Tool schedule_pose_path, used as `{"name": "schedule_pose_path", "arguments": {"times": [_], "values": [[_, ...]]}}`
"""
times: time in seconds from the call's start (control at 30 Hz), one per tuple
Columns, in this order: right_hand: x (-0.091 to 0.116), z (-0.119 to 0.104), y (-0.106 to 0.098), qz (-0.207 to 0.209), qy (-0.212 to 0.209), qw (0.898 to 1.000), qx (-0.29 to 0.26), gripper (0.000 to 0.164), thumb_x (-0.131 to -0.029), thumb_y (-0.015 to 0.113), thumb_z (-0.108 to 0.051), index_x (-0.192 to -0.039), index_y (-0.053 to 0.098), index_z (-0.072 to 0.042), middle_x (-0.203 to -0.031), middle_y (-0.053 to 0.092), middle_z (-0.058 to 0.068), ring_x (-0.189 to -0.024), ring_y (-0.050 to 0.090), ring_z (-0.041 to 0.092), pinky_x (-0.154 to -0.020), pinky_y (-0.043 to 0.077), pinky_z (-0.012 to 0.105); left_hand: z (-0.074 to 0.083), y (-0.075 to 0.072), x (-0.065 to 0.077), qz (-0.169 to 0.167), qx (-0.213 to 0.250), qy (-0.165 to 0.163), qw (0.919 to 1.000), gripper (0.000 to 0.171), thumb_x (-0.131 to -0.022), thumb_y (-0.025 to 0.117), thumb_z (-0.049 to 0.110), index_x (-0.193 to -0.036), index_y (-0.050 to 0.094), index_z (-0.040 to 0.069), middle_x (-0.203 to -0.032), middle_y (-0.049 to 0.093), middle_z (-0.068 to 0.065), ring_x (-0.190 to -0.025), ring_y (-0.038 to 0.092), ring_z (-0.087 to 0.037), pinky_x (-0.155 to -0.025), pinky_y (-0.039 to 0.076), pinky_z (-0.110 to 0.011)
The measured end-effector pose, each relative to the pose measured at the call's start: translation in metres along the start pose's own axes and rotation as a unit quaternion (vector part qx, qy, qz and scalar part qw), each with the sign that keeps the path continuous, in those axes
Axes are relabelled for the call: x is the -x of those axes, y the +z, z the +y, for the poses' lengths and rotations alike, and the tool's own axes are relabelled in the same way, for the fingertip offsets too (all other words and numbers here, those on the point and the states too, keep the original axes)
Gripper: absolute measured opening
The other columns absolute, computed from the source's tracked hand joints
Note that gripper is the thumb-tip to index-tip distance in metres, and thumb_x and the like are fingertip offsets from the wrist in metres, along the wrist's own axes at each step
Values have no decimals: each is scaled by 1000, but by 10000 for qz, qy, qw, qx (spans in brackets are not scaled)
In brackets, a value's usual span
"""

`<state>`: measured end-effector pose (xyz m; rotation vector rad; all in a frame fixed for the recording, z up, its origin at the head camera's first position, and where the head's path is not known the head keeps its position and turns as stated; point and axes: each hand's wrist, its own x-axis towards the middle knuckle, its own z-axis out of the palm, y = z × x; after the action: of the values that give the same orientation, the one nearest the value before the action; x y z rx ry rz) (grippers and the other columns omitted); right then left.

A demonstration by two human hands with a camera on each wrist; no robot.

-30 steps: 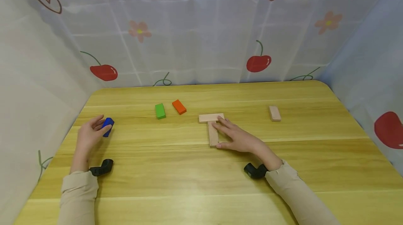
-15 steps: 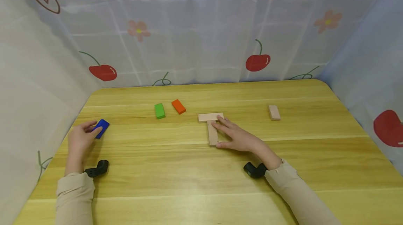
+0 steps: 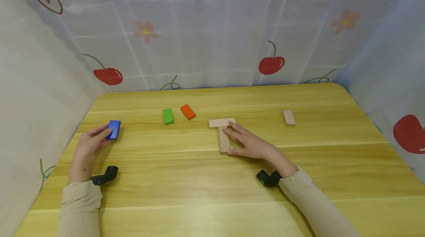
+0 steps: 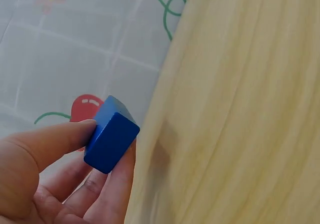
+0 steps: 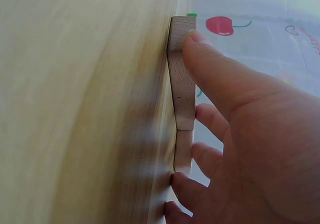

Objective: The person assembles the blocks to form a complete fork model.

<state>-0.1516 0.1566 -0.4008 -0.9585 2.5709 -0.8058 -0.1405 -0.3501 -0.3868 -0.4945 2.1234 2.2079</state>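
Bench under everything, hands well apart. Right hand spread, fingertips on wooden T made of two plain blocks, guessing that's to steady it. Left hand pinches blue block thumb-to-fingers, probably for easy turning. Green block and orange block sit between hands, farther out. Left wrist view shows blue block's end; right wrist view, thumb against T's near end. Head view misses both.

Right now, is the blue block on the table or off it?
Off it: in the left wrist view, the left hand pinches the blue block above the table.
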Motion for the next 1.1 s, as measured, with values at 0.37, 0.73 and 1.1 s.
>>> {"name": "schedule_pose_path", "arguments": {"times": [0.37, 0.73, 1.1], "values": [[0, 0, -1, 12, -14, 10000, -9, 73, -91, 61, -37, -150, 24, -16, -155, 5, 10, -138, 2, 35, -106, 17, 54, 12, 29, -3, -867, 642, -286, 9937, 54, -91, 62, 11, -141, 42, 10, -118, 45, -4, -88, 59, -4, -84, 47, -24], [1, 0, -1, 0, 9, 10000, -52, 74, -91, 61, -39, -150, 24, -17, -155, 5, 10, -138, 2, 34, -106, 17, 54, 29, 95, -10, -1603, 440, 174, 9859, 67, -95, 56, 10, -148, 18, -1, -102, 57, 1, -90, 60, -8, -83, 48, -25], [1, -3, -2, 0, -27, 10000, -49, 74, -91, 62, -37, -150, 24, -15, -154, 5, 12, -138, 2, 37, -105, 18, 55, 34, 167, -21, -2112, 58, 313, 9769, 54, -98, 50, 9, -147, 30, 6, -119, 45, -13, -95, 56, -16, -91, 44, -33]]}}
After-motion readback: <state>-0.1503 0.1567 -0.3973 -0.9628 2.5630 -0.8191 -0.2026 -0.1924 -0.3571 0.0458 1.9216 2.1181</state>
